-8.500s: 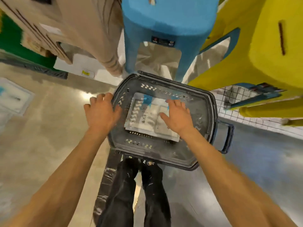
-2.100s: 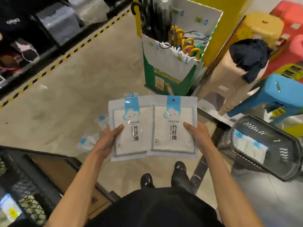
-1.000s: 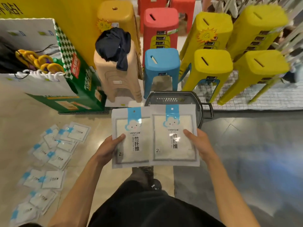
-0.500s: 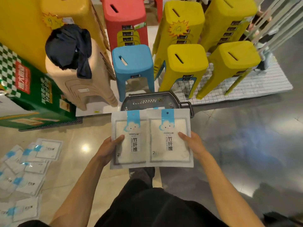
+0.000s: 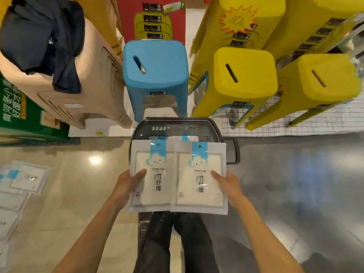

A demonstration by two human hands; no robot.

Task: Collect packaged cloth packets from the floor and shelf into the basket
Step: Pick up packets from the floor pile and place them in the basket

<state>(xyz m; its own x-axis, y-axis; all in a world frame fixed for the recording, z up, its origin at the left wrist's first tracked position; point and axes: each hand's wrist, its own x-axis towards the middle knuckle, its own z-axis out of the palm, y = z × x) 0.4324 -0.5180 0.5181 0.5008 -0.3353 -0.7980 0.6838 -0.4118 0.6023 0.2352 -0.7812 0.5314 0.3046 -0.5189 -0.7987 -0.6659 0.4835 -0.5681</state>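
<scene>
In the head view, the person stood over a dark plastic shopping basket [image 5: 215, 128] that sat on the floor in front of a blue stool [image 5: 155, 64]. Two flat cloth packets were held side by side just above the basket's near half. The left hand [image 5: 126, 187] pinched the left packet [image 5: 152, 196] at its outer edge, thumb on the face and fingers hidden beneath. The right hand [image 5: 229, 187] gripped the right packet [image 5: 199, 200] the same way at its right edge. The right packet's inner edge overlapped the left one slightly. Part of another white packet [image 5: 194, 138] showed inside the basket behind them. More loose packets [image 5: 25, 178] lay on the floor to the far left, well apart from the basket.

The packets looked light and thin, with soft folded cloth inside glossy film. They would likely flex under their own weight and slide easily against each other or out of a light pinch. An edge grip near the middle of each side seemed sensible. They did not look fragile, so a low drop into the basket should do them no harm.
</scene>
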